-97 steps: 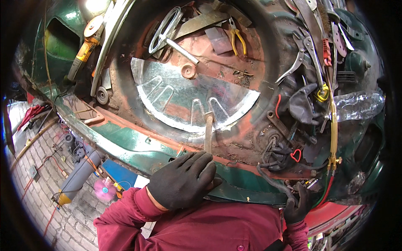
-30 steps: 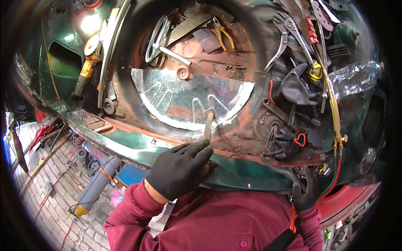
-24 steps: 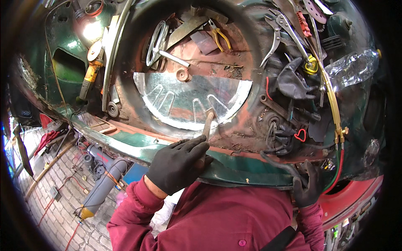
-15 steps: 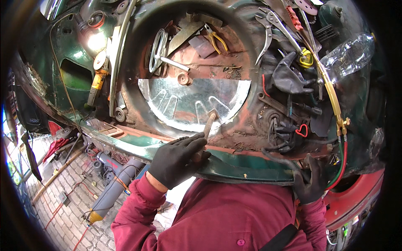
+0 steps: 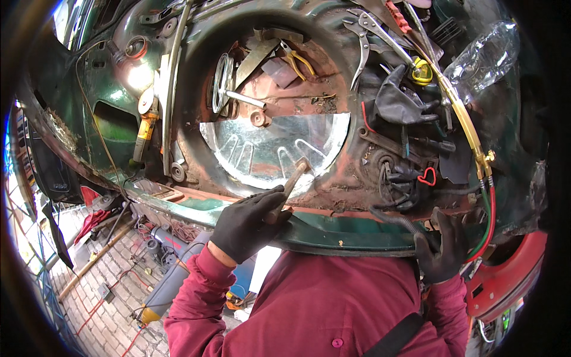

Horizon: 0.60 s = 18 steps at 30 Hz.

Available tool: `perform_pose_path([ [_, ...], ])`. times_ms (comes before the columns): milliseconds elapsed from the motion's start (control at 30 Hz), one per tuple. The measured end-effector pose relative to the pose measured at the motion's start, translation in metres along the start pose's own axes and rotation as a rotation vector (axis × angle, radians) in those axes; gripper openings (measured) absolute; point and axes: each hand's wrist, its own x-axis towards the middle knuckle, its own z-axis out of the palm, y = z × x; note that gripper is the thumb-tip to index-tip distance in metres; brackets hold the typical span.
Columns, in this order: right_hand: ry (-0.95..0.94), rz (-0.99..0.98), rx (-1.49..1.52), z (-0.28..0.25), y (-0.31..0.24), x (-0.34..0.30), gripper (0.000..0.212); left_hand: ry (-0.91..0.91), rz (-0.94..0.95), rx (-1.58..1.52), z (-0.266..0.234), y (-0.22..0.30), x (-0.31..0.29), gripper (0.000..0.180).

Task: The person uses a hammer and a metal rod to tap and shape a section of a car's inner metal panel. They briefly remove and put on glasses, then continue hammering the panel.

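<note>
My left hand [image 5: 247, 223], in a black glove, is wrapped around the wooden handle of a hammer [image 5: 291, 184]. The hammer's head [image 5: 303, 165] rests on a half-round shiny sheet metal panel [image 5: 262, 143] with raised finger-shaped ribs. That panel lies in the near half of a round, rusty well [image 5: 196, 65] in a green car body. My right hand [image 5: 441, 247], also gloved, lies at the near body edge [image 5: 351, 238], thumb and fingers apart, beside a corrugated black hose [image 5: 395, 220]. No tool shows in it.
Yellow-handled pliers [image 5: 294, 62], a wire coil [image 5: 223, 83] and metal scraps sit in the well's far half. An angle grinder [image 5: 144, 128] lies left. Locking pliers [image 5: 363, 47], a loose black glove [image 5: 404, 101], a brass torch [image 5: 461, 107] and a plastic bottle [image 5: 485, 56] are right.
The whole view has shifted slightly, with the floor at left showing a little differently. Both hands and the hammer keep nearly the same places against the car body.
</note>
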Motion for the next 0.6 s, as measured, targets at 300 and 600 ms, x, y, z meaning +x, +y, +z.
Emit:
perform_pose_path([
  [300, 0.05, 0.019, 0.049, 0.0032, 0.0001, -0.0002, 0.059, 0.0, 0.0, 0.025, 0.0024, 0.0009, 0.0032, 0.036],
  [600, 0.029, -0.005, 0.015, 0.0027, 0.0017, 0.0012, 0.06, -0.013, -0.017, 0.006, 0.0035, -0.0017, 0.0039, 0.04],
])
